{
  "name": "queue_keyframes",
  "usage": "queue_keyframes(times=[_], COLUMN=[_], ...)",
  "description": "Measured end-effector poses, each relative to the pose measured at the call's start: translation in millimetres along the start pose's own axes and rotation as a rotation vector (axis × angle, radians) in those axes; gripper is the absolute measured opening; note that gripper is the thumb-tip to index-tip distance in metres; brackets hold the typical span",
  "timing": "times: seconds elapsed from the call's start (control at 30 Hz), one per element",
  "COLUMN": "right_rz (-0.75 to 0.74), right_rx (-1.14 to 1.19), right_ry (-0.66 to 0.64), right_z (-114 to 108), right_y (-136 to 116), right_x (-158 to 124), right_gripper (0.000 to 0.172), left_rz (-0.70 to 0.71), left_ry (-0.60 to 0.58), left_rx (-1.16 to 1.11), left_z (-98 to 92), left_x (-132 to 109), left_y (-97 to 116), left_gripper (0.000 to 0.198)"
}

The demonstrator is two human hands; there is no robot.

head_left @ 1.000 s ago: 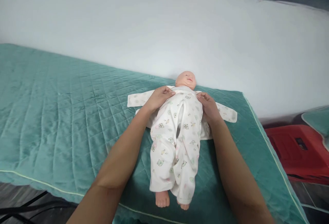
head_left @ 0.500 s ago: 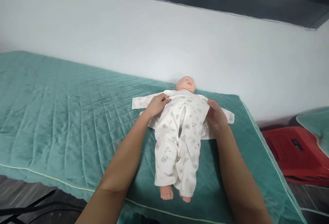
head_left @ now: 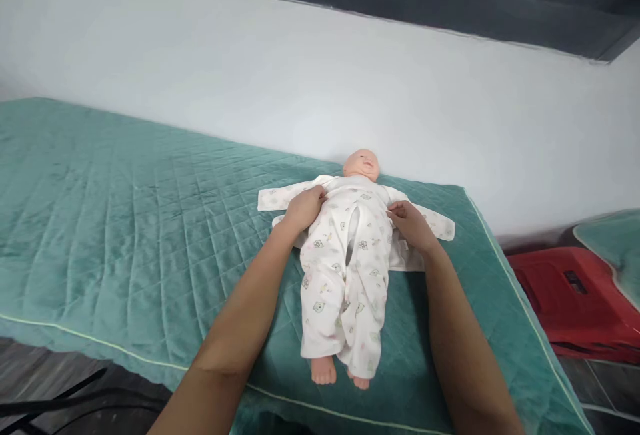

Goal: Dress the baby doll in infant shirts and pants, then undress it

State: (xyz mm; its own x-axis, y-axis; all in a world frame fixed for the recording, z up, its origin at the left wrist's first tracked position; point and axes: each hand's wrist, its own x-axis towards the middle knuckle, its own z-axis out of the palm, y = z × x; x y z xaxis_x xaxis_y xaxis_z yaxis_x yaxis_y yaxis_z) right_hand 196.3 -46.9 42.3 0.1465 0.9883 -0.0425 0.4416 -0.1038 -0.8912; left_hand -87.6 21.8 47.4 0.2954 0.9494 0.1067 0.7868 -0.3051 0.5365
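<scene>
A baby doll [head_left: 362,163] lies on its back, head toward the wall and bare feet toward me. White baby pants [head_left: 325,268] with small animal prints cover its legs and reach high up its body. A white baby top [head_left: 434,223] lies spread beneath it, sleeves out to both sides. My left hand [head_left: 307,208] is closed at the left side of the pants near the waist, its fingertips partly hidden. On the opposite side, my right hand [head_left: 411,223] pinches the edge of the pants.
A quilted green cover [head_left: 150,235] lies over the bed, which runs along a white wall [head_left: 280,75]. Right of the bed is a red plastic chair or stool [head_left: 575,288] with green cloth [head_left: 615,242] above it. Black bars [head_left: 65,402] show at lower left.
My right hand has moved inward and turned, its fingers now pinching the side of the pants. My left hand stays at the left waist with its fingers tucked in more.
</scene>
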Motion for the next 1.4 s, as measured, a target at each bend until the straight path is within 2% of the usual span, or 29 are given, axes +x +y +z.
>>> queue_keyframes(times=[0.1, 0.2, 0.3, 0.43, 0.53, 0.63, 0.73, 0.83, 1.0, 1.13, 1.27, 1.4], right_rz=[-0.030, -0.061, -0.063, -0.054, -0.047, -0.047, -0.006, 0.034, 0.064, 0.023, 0.041, 0.047], right_rx=[-0.102, -0.277, -0.414, -0.433, -0.436, -0.311, -0.026, 0.164, 0.267, 0.309, 0.310, 0.191], right_ry=[-0.028, -0.010, 0.071, 0.211, 0.228, 0.139, 0.029, 0.021, 0.046, -0.031, -0.086, -0.080], right_z=[-1, 1, 6, 14, 15, 13, 13, 16, 19, 16, 15, 18], right_y=[1, 2, 2, 4, 9, 15, 18, 19, 17, 14, 12, 8], right_x=[0, 3, 5, 6, 8, 10, 8, 4, 1, -3, -4, -1], right_gripper=[0.021, 0.018, 0.014, 0.015, 0.020, 0.022, 0.027, 0.030, 0.023, 0.026, 0.030, 0.029], left_rz=[-0.004, 0.040, 0.083, 0.060, 0.051, 0.067, 0.052, 0.015, -0.017, -0.032, -0.057, -0.031], left_ry=[-0.040, -0.073, -0.108, -0.116, -0.152, -0.198, -0.219, -0.222, -0.119, -0.046, -0.029, -0.062], left_rx=[0.036, -0.020, -0.118, -0.202, -0.326, -0.446, -0.489, -0.512, -0.353, -0.125, 0.007, 0.003], left_z=[-0.8, -0.4, -0.8, -2.5, -3.8, -5.3, -6.6, -5.9, 0.4, 6.2, 8.1, 3.6], left_x=[-2, -1, 0, 0, -1, -3, -3, -2, 1, 4, 4, 1], left_y=[0, -4, -7, -6, -6, -9, -11, -12, -9, -4, 1, 3], left_gripper=[0.022, 0.023, 0.023, 0.020, 0.019, 0.021, 0.024, 0.026, 0.022, 0.026, 0.031, 0.032])
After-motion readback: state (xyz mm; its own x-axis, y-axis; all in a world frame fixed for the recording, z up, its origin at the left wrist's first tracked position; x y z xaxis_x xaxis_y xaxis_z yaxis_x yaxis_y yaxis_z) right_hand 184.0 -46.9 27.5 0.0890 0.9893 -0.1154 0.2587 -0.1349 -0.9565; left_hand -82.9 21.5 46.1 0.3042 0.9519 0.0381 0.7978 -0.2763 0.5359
